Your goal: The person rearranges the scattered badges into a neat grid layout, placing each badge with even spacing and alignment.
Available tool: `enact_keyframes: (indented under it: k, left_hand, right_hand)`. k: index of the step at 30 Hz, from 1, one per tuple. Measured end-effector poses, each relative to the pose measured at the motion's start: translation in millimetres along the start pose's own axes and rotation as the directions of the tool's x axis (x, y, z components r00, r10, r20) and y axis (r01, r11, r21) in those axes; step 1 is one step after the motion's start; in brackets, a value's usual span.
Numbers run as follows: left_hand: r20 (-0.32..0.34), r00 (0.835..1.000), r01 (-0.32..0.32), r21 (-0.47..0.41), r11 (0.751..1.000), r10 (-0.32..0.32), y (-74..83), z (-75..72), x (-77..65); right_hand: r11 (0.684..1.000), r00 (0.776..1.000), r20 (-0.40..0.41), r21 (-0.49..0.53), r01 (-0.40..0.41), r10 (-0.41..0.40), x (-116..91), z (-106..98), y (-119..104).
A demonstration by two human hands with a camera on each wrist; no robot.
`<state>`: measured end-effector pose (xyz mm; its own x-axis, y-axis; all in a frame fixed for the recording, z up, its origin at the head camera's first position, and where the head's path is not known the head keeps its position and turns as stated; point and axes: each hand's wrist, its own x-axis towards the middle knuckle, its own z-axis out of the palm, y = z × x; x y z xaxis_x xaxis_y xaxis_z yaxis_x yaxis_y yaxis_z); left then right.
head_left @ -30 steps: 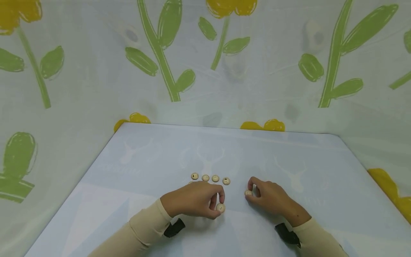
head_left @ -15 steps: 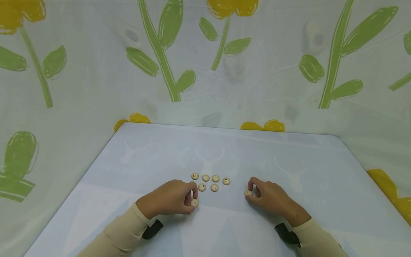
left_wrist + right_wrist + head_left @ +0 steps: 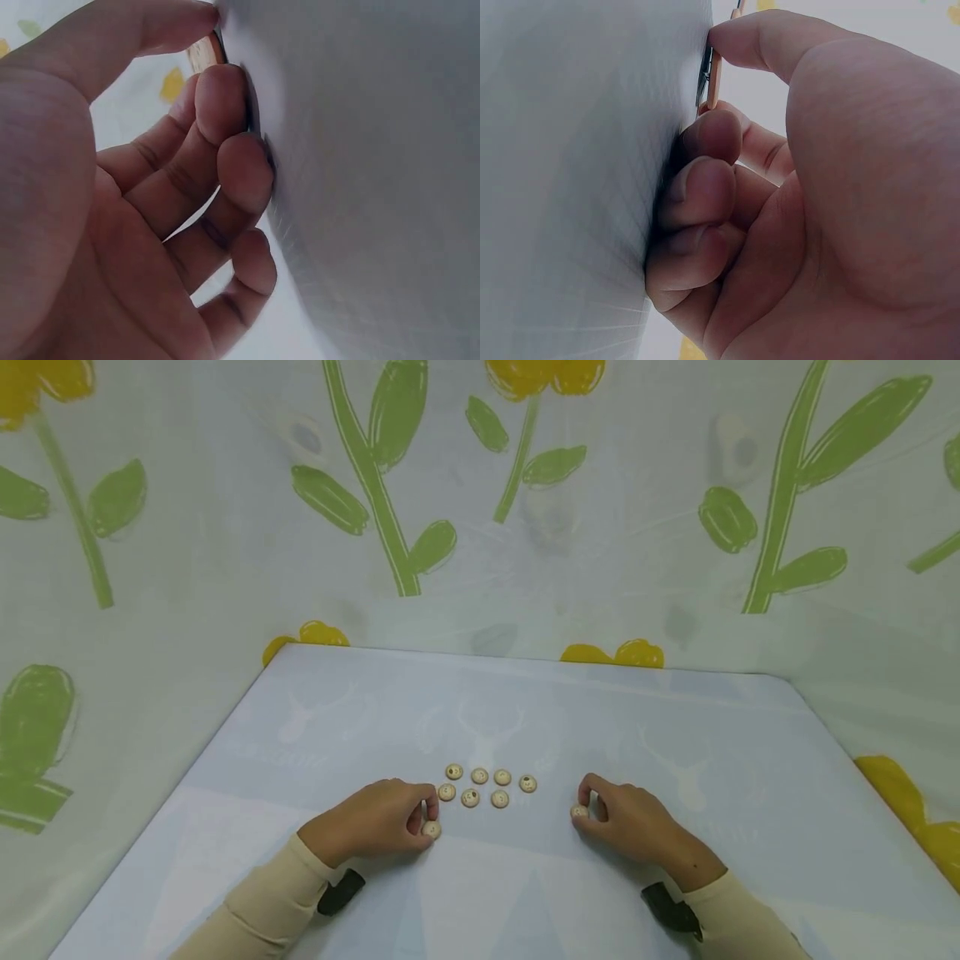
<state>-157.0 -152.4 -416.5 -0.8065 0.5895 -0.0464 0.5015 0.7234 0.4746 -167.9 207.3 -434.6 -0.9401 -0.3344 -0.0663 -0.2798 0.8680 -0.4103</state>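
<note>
In the head view my left hand (image 3: pixel 375 820) pinches a small round wooden disc (image 3: pixel 431 830) at the table surface, left of the lower row. The left wrist view shows that disc's edge (image 3: pixel 202 54) between thumb and fingers. My right hand (image 3: pixel 632 822) holds another wooden disc (image 3: pixel 580 811) between thumb and index finger, right of the rows. In the right wrist view this disc (image 3: pixel 715 81) stands edge-on, close to the table surface. Between the hands lie two short rows of similar discs; the upper row ends in a disc with a dark mark (image 3: pixel 528 783).
The pale table (image 3: pixel 675 727) has faint printed patterns. Behind it hangs a cloth (image 3: pixel 630 543) with green leaves and yellow flowers. Black wrist devices sit under the left sleeve (image 3: pixel 341 892) and the right sleeve (image 3: pixel 738 914).
My left hand has moved left with its disc pinched, from in front of the rows to beside their left end, uncovering the lower row. The right hand has stayed in place.
</note>
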Motion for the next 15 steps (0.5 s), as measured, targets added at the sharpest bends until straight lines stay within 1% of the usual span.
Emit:
enact_keyframes:
  k: [4, 9, 15]
  left_hand:
    - [0.005, 1.0, 0.01, -0.053, 0.999, -0.01, -3.4, -0.8, -1.1]
    - [0.011, 1.0, 0.024, -0.121, 0.992, -0.023, -7.2, -1.5, 0.1]
    - [0.028, 0.999, 0.048, -0.144, 0.988, -0.044, -11.8, 2.3, 3.0]
  right_hand:
    - [1.0, 1.0, -0.005, -0.006, 0.011, -0.011, 0, -2, -2]
    - [1.0, 1.0, 0.001, -0.012, 0.005, -0.005, 0, -3, -2]
    - [1.0, 1.0, 0.009, -0.01, -0.005, 0.005, 0, -1, -1]
